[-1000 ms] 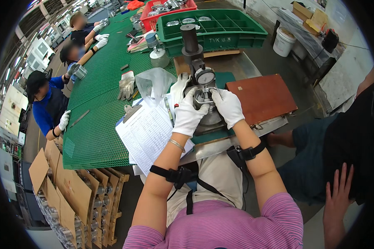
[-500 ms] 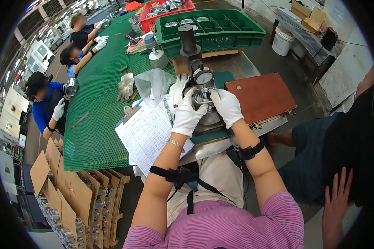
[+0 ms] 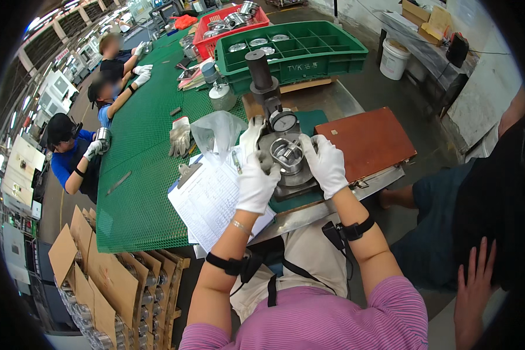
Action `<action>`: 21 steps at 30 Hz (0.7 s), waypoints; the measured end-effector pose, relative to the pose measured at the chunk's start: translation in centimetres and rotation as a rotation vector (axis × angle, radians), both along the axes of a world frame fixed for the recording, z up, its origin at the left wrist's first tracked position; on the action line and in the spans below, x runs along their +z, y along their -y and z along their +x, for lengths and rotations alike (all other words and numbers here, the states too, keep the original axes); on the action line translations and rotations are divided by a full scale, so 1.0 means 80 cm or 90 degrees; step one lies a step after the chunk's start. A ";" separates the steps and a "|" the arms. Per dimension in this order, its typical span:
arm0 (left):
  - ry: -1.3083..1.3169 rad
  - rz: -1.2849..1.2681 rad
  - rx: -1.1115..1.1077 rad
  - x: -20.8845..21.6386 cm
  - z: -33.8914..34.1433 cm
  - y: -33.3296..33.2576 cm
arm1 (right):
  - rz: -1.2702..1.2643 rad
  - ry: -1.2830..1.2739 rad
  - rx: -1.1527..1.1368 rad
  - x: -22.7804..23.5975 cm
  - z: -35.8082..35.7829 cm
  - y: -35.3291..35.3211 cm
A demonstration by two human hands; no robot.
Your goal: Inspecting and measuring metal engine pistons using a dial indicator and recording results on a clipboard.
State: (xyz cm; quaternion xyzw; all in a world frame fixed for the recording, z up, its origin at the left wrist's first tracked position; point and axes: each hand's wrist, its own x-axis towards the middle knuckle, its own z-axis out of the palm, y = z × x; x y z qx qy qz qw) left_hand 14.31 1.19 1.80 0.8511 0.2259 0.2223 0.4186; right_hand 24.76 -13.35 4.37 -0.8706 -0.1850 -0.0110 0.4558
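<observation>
A shiny metal piston (image 3: pixel 286 153), its hollow side showing, is tilted between my hands just below the dial gauge (image 3: pixel 283 121) of a measuring stand. My left hand (image 3: pixel 259 183), in a white glove, has its fingers curled at the piston's left side. On the opposite side, my gloved right hand (image 3: pixel 325 164) pinches the rim with thumb and forefinger. The stand's dark post (image 3: pixel 263 73) rises behind the gauge. Beneath the piston is the stand's metal base (image 3: pixel 297 191), partly covered by it.
A brown case (image 3: pixel 364 143) lies to the right, papers on a clipboard (image 3: pixel 207 198) to the left. Behind stand a green divided crate (image 3: pixel 291 70), a red basket (image 3: pixel 203 44) and a glass jar (image 3: pixel 222 98). Co-workers sit along the green-matted table (image 3: pixel 140 175); another person is at my right.
The piston has come nearer to me from under the gauge and tilted, so its hollow side shows more. My left hand has moved slightly down, and my right fingers have shifted along the rim.
</observation>
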 end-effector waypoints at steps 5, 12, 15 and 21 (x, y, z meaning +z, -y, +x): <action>-0.014 0.068 -0.007 -0.003 -0.018 0.021 | -0.005 0.175 0.036 -0.028 0.020 -0.016; 0.043 0.014 -0.017 -0.020 0.005 0.011 | 0.027 0.238 -0.032 -0.057 0.005 -0.005; 0.062 0.092 -0.014 -0.013 0.020 0.005 | 0.080 0.242 -0.010 -0.053 -0.023 0.006; 0.084 0.112 0.014 -0.005 0.049 0.022 | 0.070 0.359 0.020 -0.060 -0.050 0.013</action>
